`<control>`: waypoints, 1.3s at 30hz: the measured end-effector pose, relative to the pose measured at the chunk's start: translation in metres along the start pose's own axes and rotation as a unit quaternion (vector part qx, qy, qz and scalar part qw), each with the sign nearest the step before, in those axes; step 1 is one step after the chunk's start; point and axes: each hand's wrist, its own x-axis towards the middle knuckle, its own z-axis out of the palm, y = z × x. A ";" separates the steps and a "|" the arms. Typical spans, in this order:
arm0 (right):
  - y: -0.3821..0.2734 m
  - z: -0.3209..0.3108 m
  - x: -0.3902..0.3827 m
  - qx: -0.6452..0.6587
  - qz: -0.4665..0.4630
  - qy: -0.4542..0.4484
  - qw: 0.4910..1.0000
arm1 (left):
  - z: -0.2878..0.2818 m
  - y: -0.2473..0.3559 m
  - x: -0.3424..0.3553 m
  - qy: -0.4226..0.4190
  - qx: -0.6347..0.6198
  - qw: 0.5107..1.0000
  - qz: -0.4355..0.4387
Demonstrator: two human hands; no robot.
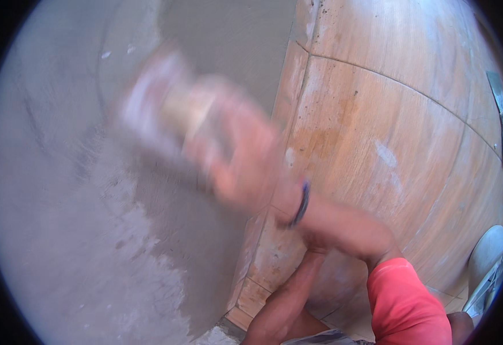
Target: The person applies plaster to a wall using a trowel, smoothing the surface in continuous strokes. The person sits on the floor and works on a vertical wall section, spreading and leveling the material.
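Note:
My right hand (237, 144), smeared by motion, is wrapped round the pale yellow handle of a plastering trowel (148, 109). The trowel's blurred, whitish blade is at the grey cement surface (200, 34); whether it touches cannot be told. A dark band circles my right wrist, and a red sleeve covers the upper arm. My left forearm (286, 299) rises from the lower edge and passes behind the right arm, which hides the left hand and its fingers. Darker, damp-looking cement borders a lighter, rougher patch (136, 276) on the left.
Wood-look tiles (435, 155) with pale smears extend on the right, edged by a narrow tile strip (290, 80) along the cement. A putty knife (498, 98) lies at the far right rim. Below it, a white plastic item (490, 259) stands near my right sleeve.

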 end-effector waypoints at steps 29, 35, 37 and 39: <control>0.027 -0.035 -0.091 0.065 -0.005 -0.268 0.961 | -0.014 0.005 0.004 0.007 -0.011 1.000 -0.010; -0.029 -0.069 -0.155 0.187 0.163 -0.422 0.872 | -0.022 0.015 0.016 0.011 -0.046 0.999 0.000; -0.029 -0.083 -0.112 0.265 0.380 -0.239 0.853 | 0.004 -0.019 -0.017 0.028 0.006 1.000 0.007; 0.024 -0.107 -0.104 0.436 0.474 -0.120 0.755 | 0.019 0.002 -0.003 0.027 -0.036 0.999 -0.021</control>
